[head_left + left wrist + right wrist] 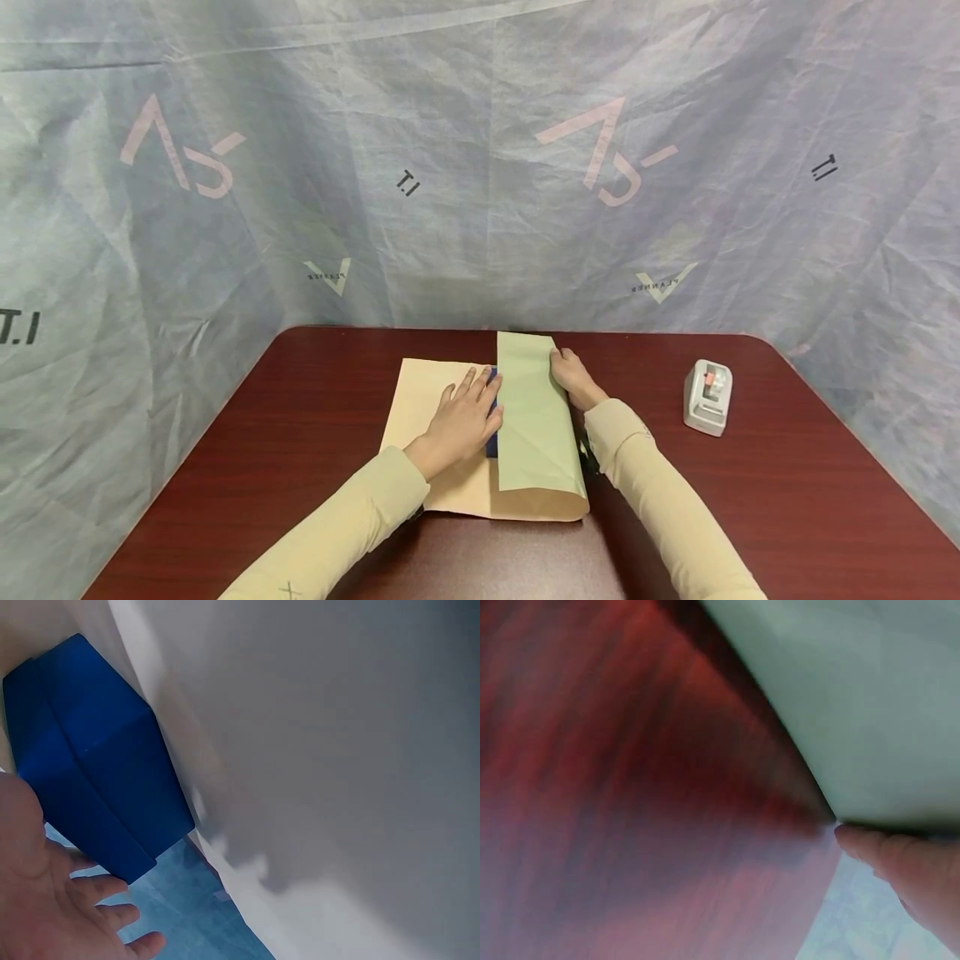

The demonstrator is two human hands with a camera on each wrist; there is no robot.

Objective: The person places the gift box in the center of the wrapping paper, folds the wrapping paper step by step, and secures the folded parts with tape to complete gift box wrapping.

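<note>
- A folding of paper about a blue box (97, 757) looks to be in its early part: one side is brought over, the other is not.
- The box sits on the pale inner face of a sheet of paper (415, 396), which lies on the table (285, 442); from above, only a strip of the box shows between the left fingers and the green flap (534, 408).
- Done so far: the sheet's right part is turned up and over, so the green flap hides the right part of the box from above. Whether it rests on the box cannot be told.
- The left hand (461, 417) is spread, its fingers straight and loose at the box, appearing to steady it without grasping.
- The right hand (576, 379) appears to pinch the paper at the flap's far right edge; the fingertips behind it are hidden.
- Judged to be left: the bend at the near right is a loose curve rather than a crease, the left part lies flat, and the near end gapes.
- A white device (707, 396), perhaps a tape dispenser, stands apart at the right, touched by neither hand; no tape shows on the paper.
</note>
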